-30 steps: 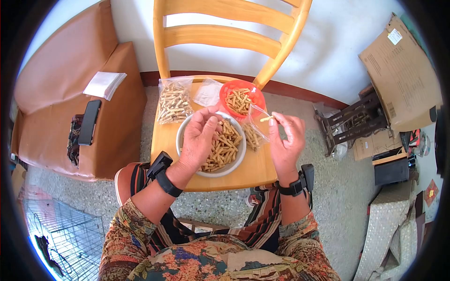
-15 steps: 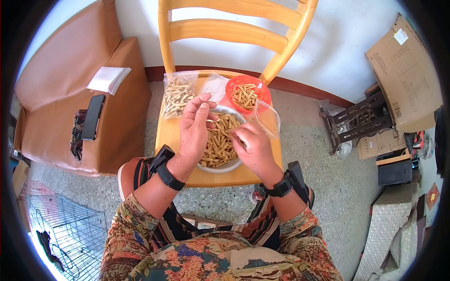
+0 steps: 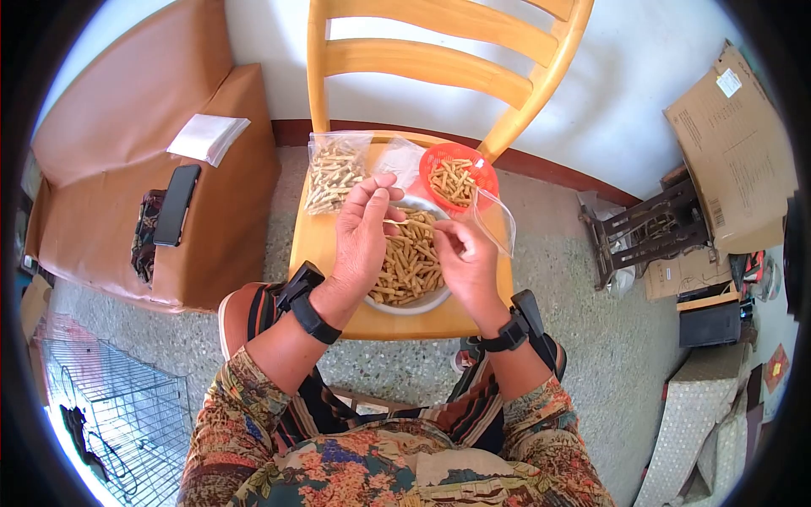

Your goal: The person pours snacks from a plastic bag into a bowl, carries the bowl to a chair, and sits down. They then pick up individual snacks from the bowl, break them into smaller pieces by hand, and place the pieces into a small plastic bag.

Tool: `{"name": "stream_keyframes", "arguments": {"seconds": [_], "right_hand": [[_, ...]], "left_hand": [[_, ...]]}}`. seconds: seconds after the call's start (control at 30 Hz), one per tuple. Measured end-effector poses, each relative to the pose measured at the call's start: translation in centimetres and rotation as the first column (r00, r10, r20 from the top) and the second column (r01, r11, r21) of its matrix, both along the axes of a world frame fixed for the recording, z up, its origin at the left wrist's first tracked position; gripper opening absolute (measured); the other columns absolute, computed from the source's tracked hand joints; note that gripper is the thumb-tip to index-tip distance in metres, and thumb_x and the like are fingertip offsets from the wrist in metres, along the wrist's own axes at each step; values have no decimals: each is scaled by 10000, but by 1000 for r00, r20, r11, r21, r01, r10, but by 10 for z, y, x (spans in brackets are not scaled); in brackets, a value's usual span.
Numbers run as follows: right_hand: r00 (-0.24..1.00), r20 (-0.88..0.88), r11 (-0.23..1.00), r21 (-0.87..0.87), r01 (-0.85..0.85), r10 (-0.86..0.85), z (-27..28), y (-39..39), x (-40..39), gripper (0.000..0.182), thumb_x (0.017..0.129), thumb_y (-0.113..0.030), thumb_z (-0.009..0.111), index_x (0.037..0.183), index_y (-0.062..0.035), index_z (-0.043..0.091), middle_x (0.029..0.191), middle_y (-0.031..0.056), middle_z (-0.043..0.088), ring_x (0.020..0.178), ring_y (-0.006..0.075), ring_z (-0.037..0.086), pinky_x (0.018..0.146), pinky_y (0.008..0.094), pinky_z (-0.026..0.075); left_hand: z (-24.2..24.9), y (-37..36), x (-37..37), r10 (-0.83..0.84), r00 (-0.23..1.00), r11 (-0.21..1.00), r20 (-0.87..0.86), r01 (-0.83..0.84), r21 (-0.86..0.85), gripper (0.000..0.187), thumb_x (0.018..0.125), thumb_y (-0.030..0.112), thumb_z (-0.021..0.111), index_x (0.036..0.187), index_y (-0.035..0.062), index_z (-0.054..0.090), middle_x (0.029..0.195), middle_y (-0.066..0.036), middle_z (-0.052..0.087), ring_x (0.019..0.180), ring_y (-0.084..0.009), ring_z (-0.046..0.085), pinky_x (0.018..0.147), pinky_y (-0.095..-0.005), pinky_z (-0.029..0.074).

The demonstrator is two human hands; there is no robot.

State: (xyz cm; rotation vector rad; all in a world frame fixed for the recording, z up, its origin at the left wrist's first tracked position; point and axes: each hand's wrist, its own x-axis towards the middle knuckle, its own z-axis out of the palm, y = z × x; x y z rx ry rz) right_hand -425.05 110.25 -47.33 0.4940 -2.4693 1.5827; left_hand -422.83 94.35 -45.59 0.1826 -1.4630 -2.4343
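Observation:
My left hand [image 3: 363,241] is over the left side of a white bowl [image 3: 408,308] heaped with short tan sticks [image 3: 411,266]. A thin pale stick [image 3: 395,222] shows at its curled fingers, pointing toward my right hand [image 3: 467,258]. That hand is closed in a pinch above the bowl's right side, and I cannot tell what its fingertips hold. Behind the bowl, a clear bag [image 3: 335,175] of paler sticks lies at the left and a red basket [image 3: 485,175] with more sticks at the right. A clear plastic bag [image 3: 500,221] stands by my right hand.
Everything rests on a wooden chair seat [image 3: 355,325] between my knees, its slatted back [image 3: 431,61] against the wall. To the left, a brown sofa [image 3: 224,194] bears a phone [image 3: 177,205] and a plastic packet [image 3: 209,139]. A wire cage [image 3: 127,406] and cardboard box [image 3: 735,152] flank me.
The view has shifted slightly, moving the chair and bowl a little to the right. My hands remain over the bowl, and a pale stick now shows between them at the left fingers.

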Motion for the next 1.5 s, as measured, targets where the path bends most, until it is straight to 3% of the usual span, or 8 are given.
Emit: {"name": "stream_keyframes", "arguments": {"seconds": [0.03,0.1,0.27,0.43,0.87,1.2,1.37,1.5], "right_hand": [[1000,-1,1000,2,-3,3,1,1,2,136,822,-71,674,940,-14,640,737,45,615,678,133,594,637,251,479],[967,234,922,-387,-5,103,4,3,5,136,885,-89,630,977,11,632,777,-12,604,690,37,551,650,183,459],[944,277,858,-514,-10,177,4,9,4,177,907,-110,605,1043,4,605,855,-17,601,741,37,543,668,183,464],[872,298,678,-734,-51,388,7,10,8,171,928,-158,577,1050,-37,581,896,12,620,795,70,557,753,228,470],[782,292,588,-800,-116,551,-3,15,6,177,937,-163,557,1078,-58,562,1003,-1,589,919,81,560,842,247,469],[771,277,576,-806,-138,573,2,15,8,184,940,-165,553,1080,-47,561,1006,-1,586,921,81,561,837,244,471],[824,300,636,-766,-93,481,-2,15,9,204,939,-166,554,1098,-38,564,999,10,597,897,92,568,831,255,475],[816,251,600,-788,-140,520,6,15,12,209,937,-156,555,1105,-35,583,1009,26,605,866,109,569,801,268,481]], "left_hand": [[0,0,0,-11,1000,1000,12,11,-6,223,967,174,456,1145,79,552,958,-5,581,766,-65,548,646,-204,459],[-3,4,1,-28,999,1000,26,28,6,223,968,177,454,1142,79,553,958,-6,580,769,-65,548,651,-205,458],[-3,14,5,-143,988,990,63,143,14,224,968,187,452,1136,77,554,975,-5,579,786,-74,551,669,-207,453],[-10,26,6,-371,892,928,-256,364,-79,152,938,80,520,1084,45,544,1007,-21,580,875,-96,571,776,-257,487],[0,20,10,-280,907,824,-314,59,-564,168,821,79,692,969,80,613,963,-31,559,854,-94,542,711,-227,467],[-5,18,8,-315,902,809,-296,92,-581,154,832,94,691,969,73,625,950,-18,562,865,-97,551,714,-241,472],[-11,25,5,-303,926,953,-226,296,-66,156,917,93,576,1068,52,585,976,-4,594,872,-71,559,769,-248,465],[3,18,8,-320,943,946,-88,322,14,194,950,139,528,1122,67,583,924,18,611,811,-57,557,745,-224,450]]}}
